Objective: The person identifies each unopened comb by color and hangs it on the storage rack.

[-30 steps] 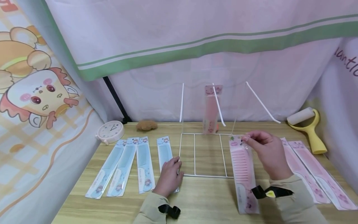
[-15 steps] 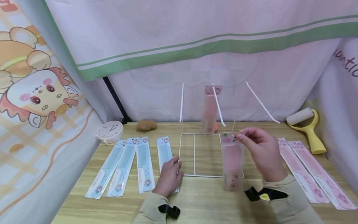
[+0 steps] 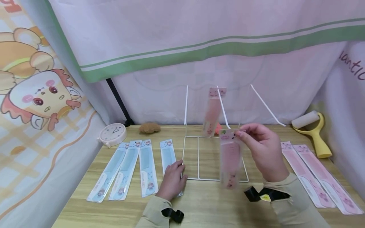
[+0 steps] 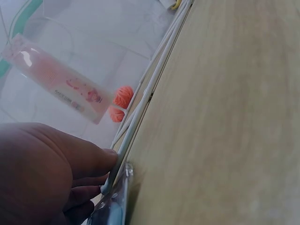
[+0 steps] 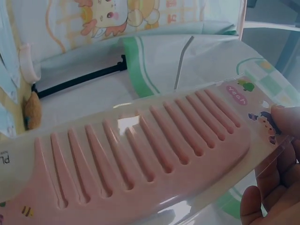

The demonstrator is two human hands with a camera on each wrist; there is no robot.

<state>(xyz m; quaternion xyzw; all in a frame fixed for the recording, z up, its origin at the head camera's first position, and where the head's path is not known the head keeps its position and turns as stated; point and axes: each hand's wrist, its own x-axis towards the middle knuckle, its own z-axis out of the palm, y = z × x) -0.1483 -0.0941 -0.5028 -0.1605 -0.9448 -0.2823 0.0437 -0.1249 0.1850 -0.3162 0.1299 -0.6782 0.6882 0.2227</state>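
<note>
Right hand (image 3: 263,152): raised above the bench (image 3: 205,202), fingers (image 5: 281,117) pinching the top of a packaged pink comb (image 3: 229,156).
Pink comb: hanging downward from the pinch, clear of the bench, in front of the right part of the wire rack (image 3: 191,158); teeth wide and plain in the right wrist view (image 5: 140,154).
Left hand (image 3: 172,180): resting on the bench at the near left corner of the rack base, fingers (image 4: 84,159) loosely curled against the white wire, touching rather than wrapping it.
Wire rack: white, flat rectangular base on the bench, thin prongs rising at the back toward the curtain (image 3: 182,47).
Hung comb (image 3: 213,110): another pink packaged one, up on the middle prong, slightly tilted.
Blue combs (image 3: 128,169): four packaged, side by side on the bench left of the rack, the nearest one partly under the left hand.
Spare pink combs (image 3: 313,177): two packaged, lying right of the right hand.
Clock (image 3: 112,134): white, round, at the back left of the bench.
Lint roller (image 3: 312,129): yellow handle, back right corner.
Brown lump (image 3: 149,127): small, fuzzy, beside the clock near the curtain.
</note>
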